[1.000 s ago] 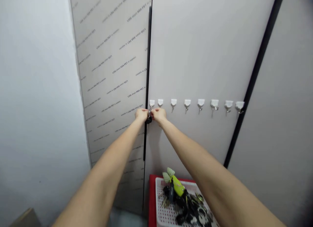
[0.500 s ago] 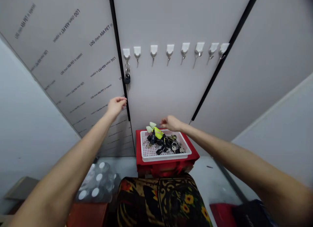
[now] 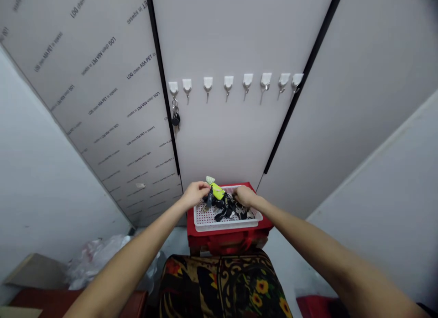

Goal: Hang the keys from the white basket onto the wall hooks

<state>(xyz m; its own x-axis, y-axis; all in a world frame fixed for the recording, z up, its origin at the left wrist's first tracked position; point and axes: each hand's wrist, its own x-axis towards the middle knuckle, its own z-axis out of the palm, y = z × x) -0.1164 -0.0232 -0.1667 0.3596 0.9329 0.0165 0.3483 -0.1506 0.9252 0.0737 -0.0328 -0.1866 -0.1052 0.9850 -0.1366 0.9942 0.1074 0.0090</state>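
Observation:
A white plastic basket (image 3: 226, 226) holds a heap of keys (image 3: 239, 211) with black fobs and metal rings. At its left back corner, my left hand (image 3: 195, 193) has its thumb and fingers pinched together against a pale green bow (image 3: 210, 179). Close to those fingertips lie a yellow-green key case (image 3: 218, 191) and a black tag with white lettering (image 3: 210, 198). My right hand (image 3: 244, 195) reaches over the back right of the basket, its curled fingertips down among the keys and partly hidden.
A red box (image 3: 219, 238) supports the basket. Above, several white hooks (image 3: 208, 83) run across the grey panel; one bunch of keys (image 3: 175, 119) hangs from the leftmost. A flowered cloth surface (image 3: 222, 281) lies nearest me, with clear plastic bags (image 3: 99, 258) at the left.
My left hand has come down and right from below the hanging keys to the basket. My right hand has lowered into the heap. The view has tilted and shifted slightly.

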